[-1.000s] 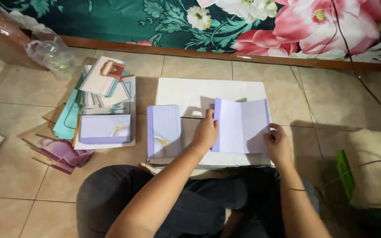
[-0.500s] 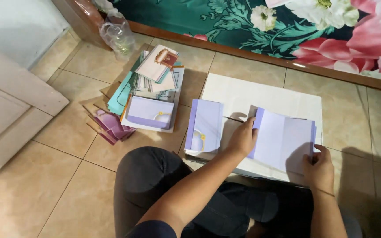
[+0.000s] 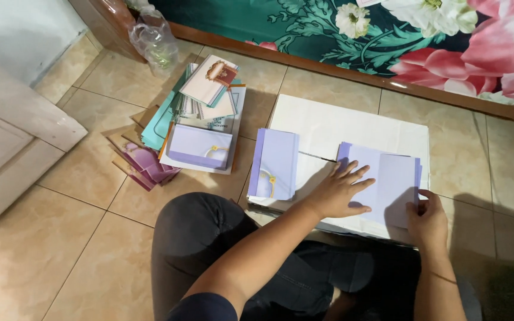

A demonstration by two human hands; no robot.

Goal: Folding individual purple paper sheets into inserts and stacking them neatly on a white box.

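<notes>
The left hand (image 3: 335, 191) lies flat with its fingers spread on a purple card (image 3: 388, 178). The right hand (image 3: 428, 221) pinches the card's right edge. The card sits at the right side of a white board (image 3: 352, 125) on the tile floor (image 3: 60, 249). A purple stack (image 3: 276, 163) sits on the board's left edge. More cards (image 3: 203, 116) are piled left of the board. A flowered cloth (image 3: 400, 30) hangs behind.

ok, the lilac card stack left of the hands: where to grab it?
Take the lilac card stack by its left long edge, coming from the left. That edge overhangs the white board, so fingers can slip beneath; the left hand crowds its right side.
</notes>
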